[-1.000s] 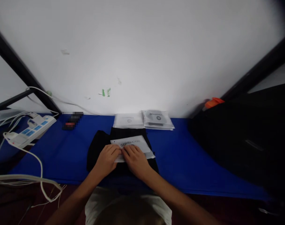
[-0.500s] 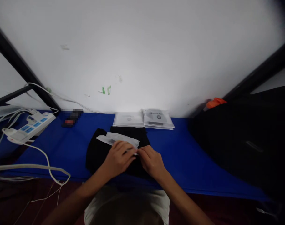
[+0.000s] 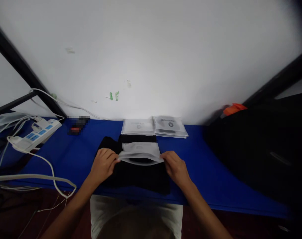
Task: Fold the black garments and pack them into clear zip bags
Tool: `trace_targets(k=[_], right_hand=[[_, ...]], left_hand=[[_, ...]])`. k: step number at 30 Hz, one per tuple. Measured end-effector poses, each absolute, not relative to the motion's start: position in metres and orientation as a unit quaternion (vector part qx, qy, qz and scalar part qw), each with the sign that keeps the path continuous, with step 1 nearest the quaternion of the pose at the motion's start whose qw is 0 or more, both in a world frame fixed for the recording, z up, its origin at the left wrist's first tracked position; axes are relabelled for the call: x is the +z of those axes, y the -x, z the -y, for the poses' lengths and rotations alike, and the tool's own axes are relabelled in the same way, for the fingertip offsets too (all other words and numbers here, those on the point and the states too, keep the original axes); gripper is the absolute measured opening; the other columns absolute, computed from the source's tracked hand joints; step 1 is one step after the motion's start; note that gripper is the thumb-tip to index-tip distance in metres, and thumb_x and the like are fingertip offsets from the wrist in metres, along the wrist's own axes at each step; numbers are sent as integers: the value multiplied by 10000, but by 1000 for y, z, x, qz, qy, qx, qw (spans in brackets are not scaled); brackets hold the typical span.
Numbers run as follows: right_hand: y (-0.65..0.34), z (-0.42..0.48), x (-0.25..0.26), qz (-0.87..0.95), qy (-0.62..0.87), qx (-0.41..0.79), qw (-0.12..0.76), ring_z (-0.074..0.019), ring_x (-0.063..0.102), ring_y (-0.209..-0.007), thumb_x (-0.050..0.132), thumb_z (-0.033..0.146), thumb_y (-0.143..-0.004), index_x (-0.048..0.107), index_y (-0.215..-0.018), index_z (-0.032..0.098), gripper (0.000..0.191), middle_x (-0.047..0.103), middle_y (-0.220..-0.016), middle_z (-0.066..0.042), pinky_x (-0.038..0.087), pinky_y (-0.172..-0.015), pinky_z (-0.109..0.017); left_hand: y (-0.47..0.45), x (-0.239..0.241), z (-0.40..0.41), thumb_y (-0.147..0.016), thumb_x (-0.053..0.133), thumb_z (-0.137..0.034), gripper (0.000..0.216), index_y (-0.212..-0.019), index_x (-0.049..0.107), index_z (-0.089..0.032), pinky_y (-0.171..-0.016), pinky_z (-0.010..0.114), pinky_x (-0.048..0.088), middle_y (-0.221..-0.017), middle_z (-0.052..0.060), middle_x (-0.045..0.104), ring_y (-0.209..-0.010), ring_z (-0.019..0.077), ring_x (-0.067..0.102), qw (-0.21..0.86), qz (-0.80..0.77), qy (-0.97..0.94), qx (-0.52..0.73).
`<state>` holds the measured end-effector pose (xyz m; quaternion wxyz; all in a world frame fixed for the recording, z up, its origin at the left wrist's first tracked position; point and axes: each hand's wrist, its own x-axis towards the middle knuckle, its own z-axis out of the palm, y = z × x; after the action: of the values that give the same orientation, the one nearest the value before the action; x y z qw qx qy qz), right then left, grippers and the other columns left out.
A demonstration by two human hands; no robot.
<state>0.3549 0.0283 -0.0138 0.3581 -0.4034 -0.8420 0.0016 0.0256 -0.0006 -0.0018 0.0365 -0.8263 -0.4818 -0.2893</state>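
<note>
A frosted plastic bag (image 3: pixel 141 149) lies over folded black cloth (image 3: pixel 141 179), its near mouth gaping toward me. My left hand (image 3: pixel 104 164) pinches the left corner of that mouth. At the opposite corner, my right hand (image 3: pixel 175 166) is closed on the bag's edge. Through the gap between the bag's two layers something dark shows; I cannot tell whether it is inside the bag or the cloth beyond. Just past the black cloth, a flat frosted bag (image 3: pixel 138 127) lies beside a small stack of printed frosted bags (image 3: pixel 170 126).
On the left of the blue table (image 3: pixel 203 169) is a white power strip (image 3: pixel 38 134) with tangled white cables (image 3: pixel 51 179). A pixelated dark object (image 3: pixel 78 125) lies near the wall. A large black mass (image 3: pixel 260 156) fills the right side, with an orange piece (image 3: pixel 234 109) at its top.
My hands have moved apart, one to each corner of the bag. The bag, crumpled and slanted before, is now stretched straight with its mouth spread.
</note>
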Motion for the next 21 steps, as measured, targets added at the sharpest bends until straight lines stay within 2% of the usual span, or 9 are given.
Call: trace_targets(k=[2,4,8,11,13,15,18,21], right_hand=[[-358,-28,-18,870,391,33,299,-191,642,-813,402,51,-898,634,-985,208,293,673,-874,-67,541,-648,-276],[-360,-26,-18,880,394,33,263,-194,648,-814,406,57,-904,628,-1031,204,296,679,-904,-74,552,-666,-288],[-350,-14,-5,854,398,-9,335,-214,653,-880,427,79,-916,585,-1151,188,304,677,-977,-109,572,-729,-336],[-325,-4,6,890,286,17,354,-211,651,-983,416,57,-903,530,-1262,182,396,685,-1051,-118,575,-814,-350],[-301,-1,7,921,247,14,300,-233,610,-1128,391,40,-889,479,-1347,155,480,657,-1188,-147,552,-910,-387],[-279,-6,3,927,295,-6,230,-269,591,-1174,417,42,-881,453,-1383,124,510,613,-1269,-186,544,-930,-414],[-258,-21,-9,900,408,-25,149,-292,654,-1060,486,51,-880,484,-1359,142,488,643,-1203,-201,566,-859,-414],[-255,-37,-19,886,442,-51,128,-287,684,-961,495,45,-887,530,-1311,172,444,697,-1081,-172,570,-816,-408]], left_hand=[[-32,-8,5,-922,575,-303,124,-931,634,-194,-821,380,454,-977,82,651,-930,225,588,5,458,848,-267],[-45,-13,6,-927,565,-293,131,-969,631,-188,-809,375,463,-1013,93,641,-936,227,586,-6,434,864,-255],[-68,-9,-2,-954,446,-154,189,-890,622,-176,-723,345,457,-883,71,644,-809,195,578,0,425,868,-258],[-77,2,-10,-954,454,-185,181,-865,612,-184,-726,343,477,-851,67,645,-803,193,583,0,443,836,-323],[-81,9,-14,-954,458,-205,174,-873,611,-192,-758,345,496,-859,70,644,-831,195,595,6,452,817,-359],[-83,14,-17,-957,459,-220,174,-876,610,-196,-778,344,505,-864,70,643,-842,196,602,18,453,811,-370],[-84,15,-20,-960,455,-225,177,-869,604,-198,-783,340,510,-863,67,645,-833,195,608,31,450,817,-359],[-82,11,-24,-939,470,-204,137,-942,607,-199,-796,347,515,-923,73,657,-872,209,619,34,460,830,-313]])
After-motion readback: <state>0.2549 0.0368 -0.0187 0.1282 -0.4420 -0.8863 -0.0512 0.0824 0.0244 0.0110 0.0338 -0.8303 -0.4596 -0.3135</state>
